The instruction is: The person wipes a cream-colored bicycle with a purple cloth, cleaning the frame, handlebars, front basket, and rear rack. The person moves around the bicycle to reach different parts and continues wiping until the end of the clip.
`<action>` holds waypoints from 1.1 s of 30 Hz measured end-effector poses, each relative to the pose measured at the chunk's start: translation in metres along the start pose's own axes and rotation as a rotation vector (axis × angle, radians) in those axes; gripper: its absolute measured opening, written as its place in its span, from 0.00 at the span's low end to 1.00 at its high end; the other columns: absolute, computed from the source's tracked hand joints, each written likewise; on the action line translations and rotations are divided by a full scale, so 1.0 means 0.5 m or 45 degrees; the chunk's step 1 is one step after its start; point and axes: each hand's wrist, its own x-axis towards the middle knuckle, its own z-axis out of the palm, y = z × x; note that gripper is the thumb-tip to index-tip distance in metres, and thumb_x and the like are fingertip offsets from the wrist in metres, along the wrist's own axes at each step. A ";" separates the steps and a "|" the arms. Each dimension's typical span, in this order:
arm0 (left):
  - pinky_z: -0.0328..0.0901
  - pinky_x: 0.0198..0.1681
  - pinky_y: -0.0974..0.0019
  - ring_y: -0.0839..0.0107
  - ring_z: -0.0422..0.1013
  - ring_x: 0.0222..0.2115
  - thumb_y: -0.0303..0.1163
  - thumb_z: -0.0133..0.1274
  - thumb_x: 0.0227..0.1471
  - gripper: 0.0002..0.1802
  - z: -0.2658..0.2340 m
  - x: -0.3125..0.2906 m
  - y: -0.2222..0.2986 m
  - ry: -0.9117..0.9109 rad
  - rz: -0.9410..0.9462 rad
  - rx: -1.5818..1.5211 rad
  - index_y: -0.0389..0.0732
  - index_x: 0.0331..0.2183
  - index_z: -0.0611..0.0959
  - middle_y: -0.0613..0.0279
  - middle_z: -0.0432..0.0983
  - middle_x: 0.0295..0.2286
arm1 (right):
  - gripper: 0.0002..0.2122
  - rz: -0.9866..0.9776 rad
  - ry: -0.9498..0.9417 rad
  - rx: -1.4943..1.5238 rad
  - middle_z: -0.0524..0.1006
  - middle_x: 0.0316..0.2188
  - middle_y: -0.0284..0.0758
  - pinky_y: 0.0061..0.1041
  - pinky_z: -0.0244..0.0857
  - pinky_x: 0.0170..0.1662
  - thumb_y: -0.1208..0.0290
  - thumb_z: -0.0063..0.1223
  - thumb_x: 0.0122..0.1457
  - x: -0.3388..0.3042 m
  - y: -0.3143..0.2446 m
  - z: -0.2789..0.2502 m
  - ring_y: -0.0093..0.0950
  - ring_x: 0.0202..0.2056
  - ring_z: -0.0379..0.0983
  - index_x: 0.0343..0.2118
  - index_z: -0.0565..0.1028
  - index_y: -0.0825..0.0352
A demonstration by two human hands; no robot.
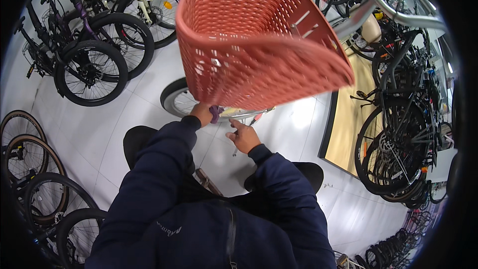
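A large salmon-pink woven plastic bicycle basket (pixel 259 40) fills the upper middle of the view, mounted at the front of a bicycle whose front wheel (pixel 175 100) shows below it. My left hand (pixel 202 113) reaches under the basket and is closed on a small purple thing (pixel 215 113) by the pale fender. My right hand (pixel 243 137) is just below and to the right, fingers curled around a thin tool with a red tip (pixel 255 118) that points up toward the fender. Both arms wear dark blue sleeves.
Parked bicycles (pixel 94 35) line the upper left. Loose wheels (pixel 30 169) stand at the left edge. More bicycles (pixel 398 134) crowd the right beside a wooden platform (pixel 348 114). A silver handlebar (pixel 398 12) crosses the upper right. The floor (pixel 89 134) is pale tile.
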 end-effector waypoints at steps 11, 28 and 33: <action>0.70 0.42 0.51 0.50 0.77 0.37 0.29 0.51 0.49 0.11 0.115 -0.042 -0.029 0.019 0.679 0.192 0.40 0.36 0.82 0.49 0.80 0.32 | 0.15 -0.331 0.469 -0.431 0.79 0.45 0.46 0.35 0.74 0.39 0.67 0.52 0.64 0.084 -0.007 0.152 0.38 0.40 0.80 0.50 0.72 0.69; 0.72 0.38 0.50 0.48 0.77 0.38 0.29 0.55 0.43 0.12 -0.186 -0.161 0.175 0.047 -0.007 0.372 0.39 0.35 0.79 0.50 0.80 0.33 | 0.14 0.314 0.540 0.493 0.78 0.45 0.41 0.33 0.73 0.43 0.70 0.47 0.65 0.047 0.119 0.054 0.34 0.43 0.78 0.51 0.71 0.69; 0.74 0.41 0.54 0.53 0.79 0.39 0.30 0.55 0.44 0.15 -0.248 -0.040 0.190 -0.292 -0.058 0.776 0.45 0.36 0.87 0.52 0.83 0.35 | 0.14 0.374 0.634 1.242 0.78 0.45 0.40 0.32 0.73 0.44 0.71 0.46 0.66 0.039 0.087 0.010 0.33 0.43 0.77 0.51 0.70 0.69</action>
